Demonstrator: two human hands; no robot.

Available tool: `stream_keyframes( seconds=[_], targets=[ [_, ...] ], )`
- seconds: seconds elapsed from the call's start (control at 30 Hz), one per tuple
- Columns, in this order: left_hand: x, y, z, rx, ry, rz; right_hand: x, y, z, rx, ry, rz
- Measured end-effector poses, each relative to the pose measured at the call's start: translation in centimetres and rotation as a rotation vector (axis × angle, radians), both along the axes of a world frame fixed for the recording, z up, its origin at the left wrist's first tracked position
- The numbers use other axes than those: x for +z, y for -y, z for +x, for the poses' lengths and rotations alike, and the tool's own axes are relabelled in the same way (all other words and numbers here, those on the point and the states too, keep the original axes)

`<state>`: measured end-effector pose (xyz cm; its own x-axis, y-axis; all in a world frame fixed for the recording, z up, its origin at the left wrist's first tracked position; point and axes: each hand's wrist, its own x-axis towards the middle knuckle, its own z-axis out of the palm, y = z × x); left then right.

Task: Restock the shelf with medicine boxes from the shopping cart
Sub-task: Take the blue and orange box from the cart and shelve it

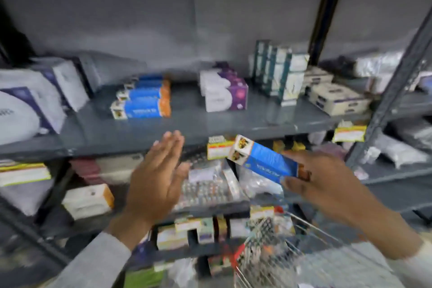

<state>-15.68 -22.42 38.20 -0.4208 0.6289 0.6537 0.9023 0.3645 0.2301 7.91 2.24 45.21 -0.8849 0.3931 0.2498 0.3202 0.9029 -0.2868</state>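
Blue box (266,162) with orange end; grey shelf (210,124).

blue medicine box (265,161) with orange end, tilted, held below the grey shelf (210,124); matching blue boxes (142,100) stacked on it; wire shopping cart (268,252) at lower right.
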Motion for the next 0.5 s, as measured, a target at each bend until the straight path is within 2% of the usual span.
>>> stream_keyframes(
  seconds=[0.1,0.27,0.4,0.5],
  targets=[
    [2.3,4.7,-5.4,0.202,-0.022,-0.055,3.5,1.7,-5.9,0.118,-0.044,0.040],
    [2.6,8.6,-12.6,0.492,0.097,-0.174,6.0,5.0,-17.7,0.220,0.002,0.074],
    [1.5,10.7,-15.9,0.554,0.131,-0.288,5.5,8.5,-25.8,0.273,0.069,0.075],
    [1.7,10.9,-16.0,0.522,0.097,-0.252,4.5,10.4,-29.4,0.296,0.126,0.038]
  ],
)
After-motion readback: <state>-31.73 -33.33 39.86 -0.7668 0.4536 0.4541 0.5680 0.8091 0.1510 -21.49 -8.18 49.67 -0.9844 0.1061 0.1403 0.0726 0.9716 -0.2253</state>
